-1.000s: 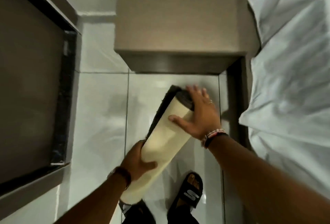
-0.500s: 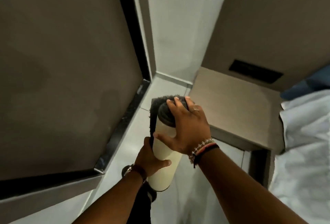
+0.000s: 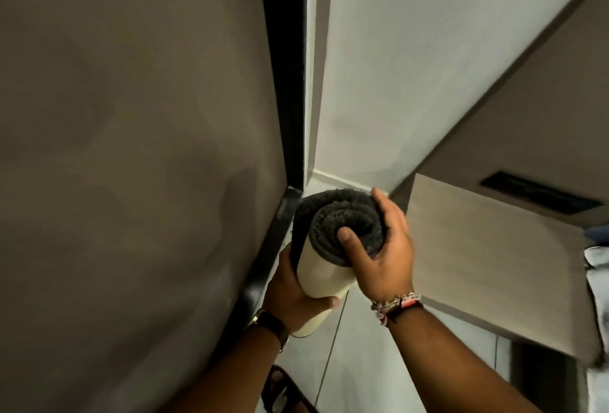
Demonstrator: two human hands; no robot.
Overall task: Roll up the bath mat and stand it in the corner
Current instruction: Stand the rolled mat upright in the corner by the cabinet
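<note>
The bath mat [image 3: 321, 276] is rolled into a tight cylinder, cream backing outside and dark grey pile showing as a spiral at its upper end. It is held off the floor, tilted, its dark end pointing toward the room corner [image 3: 313, 178]. My left hand [image 3: 293, 294] wraps the roll's lower part from the left. My right hand [image 3: 382, 248] grips the top end, thumb pressed on the dark spiral and fingers round the far side. The roll's bottom end is hidden behind my left hand.
A brown panel [image 3: 131, 149] with a black edge strip fills the left. A white wall [image 3: 412, 66] meets it at the corner. A brown bedside cabinet [image 3: 494, 264] stands right, white bedding [image 3: 598, 280] beyond it. Pale floor tiles [image 3: 356, 363] lie below; a black sandal [image 3: 283, 393] shows underneath.
The view has swung up from the floor toward the corner. Both hands have carried the roll up and forward, closer to the corner, its dark end now facing me.
</note>
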